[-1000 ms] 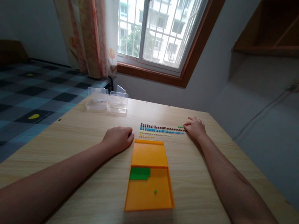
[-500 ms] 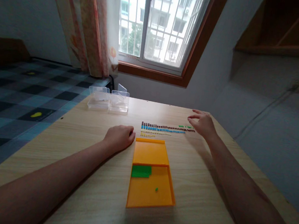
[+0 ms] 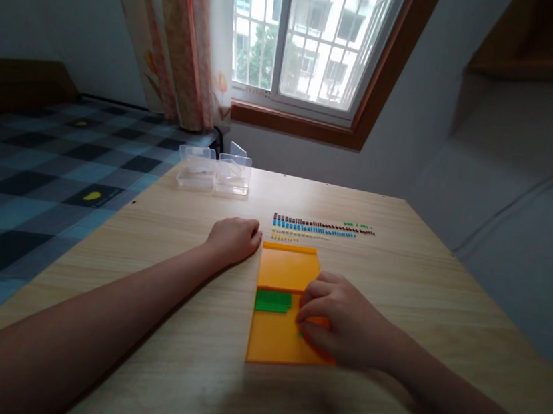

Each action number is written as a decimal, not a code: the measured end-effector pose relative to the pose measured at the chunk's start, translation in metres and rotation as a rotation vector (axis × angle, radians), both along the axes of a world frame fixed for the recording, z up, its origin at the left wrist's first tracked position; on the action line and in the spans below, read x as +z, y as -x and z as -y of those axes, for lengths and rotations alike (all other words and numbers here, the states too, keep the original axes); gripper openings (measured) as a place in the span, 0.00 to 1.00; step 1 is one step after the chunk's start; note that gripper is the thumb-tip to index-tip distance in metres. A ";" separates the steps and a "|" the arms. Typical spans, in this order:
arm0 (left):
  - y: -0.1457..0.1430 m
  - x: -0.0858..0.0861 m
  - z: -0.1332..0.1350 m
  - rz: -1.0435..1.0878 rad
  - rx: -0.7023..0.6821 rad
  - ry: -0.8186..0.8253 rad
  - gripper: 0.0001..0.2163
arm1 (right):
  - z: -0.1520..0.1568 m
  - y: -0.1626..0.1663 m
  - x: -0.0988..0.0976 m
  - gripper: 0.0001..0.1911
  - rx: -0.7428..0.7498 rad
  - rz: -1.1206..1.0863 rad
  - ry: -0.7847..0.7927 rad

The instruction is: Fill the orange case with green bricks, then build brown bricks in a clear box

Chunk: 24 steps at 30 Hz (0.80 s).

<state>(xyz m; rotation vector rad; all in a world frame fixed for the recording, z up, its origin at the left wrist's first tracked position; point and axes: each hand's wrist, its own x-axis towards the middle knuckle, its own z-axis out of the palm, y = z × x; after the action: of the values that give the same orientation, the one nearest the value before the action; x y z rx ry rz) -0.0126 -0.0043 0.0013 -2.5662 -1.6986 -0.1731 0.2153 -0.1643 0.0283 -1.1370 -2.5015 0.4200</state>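
My right hand [image 3: 336, 315] is over the lower part of an orange tray [image 3: 269, 350], thumb and index finger curved together in a pinch. What the fingertips hold, if anything, is too small to make out. Just below the thumb tip, a small loose green piece [image 3: 300, 335] shows on the tray floor. To the left, a block of small green pieces [image 3: 272, 301] lies packed against the tray's divider. My left hand [image 3: 235, 239] rests on the table as a closed fist, beside the tray's far left corner, with nothing seen in it.
Beyond the tray are rows of tiny dark brown [image 3: 305, 222], blue [image 3: 299, 227] and yellow pieces [image 3: 285, 238], with a short green row [image 3: 357, 226] behind them. Clear plastic boxes [image 3: 233, 178] stand open at the wooden table's [image 3: 163, 347] back left.
My right hand has come from the far right end of the rows back to the tray, its fingers now at the loose green piece. The left fist stays put. The view has shifted slightly.
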 end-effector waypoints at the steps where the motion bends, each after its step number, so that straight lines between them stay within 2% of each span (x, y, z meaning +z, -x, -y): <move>1: 0.000 0.000 0.000 -0.001 -0.001 -0.002 0.18 | 0.000 0.001 -0.003 0.05 -0.004 0.020 0.004; 9: -0.001 0.002 0.001 0.000 0.003 0.010 0.18 | 0.001 -0.001 -0.007 0.05 -0.029 0.005 -0.001; 18: -0.001 0.000 0.001 0.002 -0.008 -0.001 0.18 | 0.004 -0.009 -0.006 0.08 0.043 -0.009 -0.013; 24: -0.001 0.000 0.001 0.011 -0.004 0.002 0.18 | 0.003 -0.007 -0.010 0.09 0.024 0.013 -0.050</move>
<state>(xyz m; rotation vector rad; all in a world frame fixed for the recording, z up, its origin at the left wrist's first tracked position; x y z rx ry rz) -0.0118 -0.0051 0.0013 -2.5753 -1.6984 -0.1867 0.2224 -0.1676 0.0178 -1.0950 -2.5240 0.3550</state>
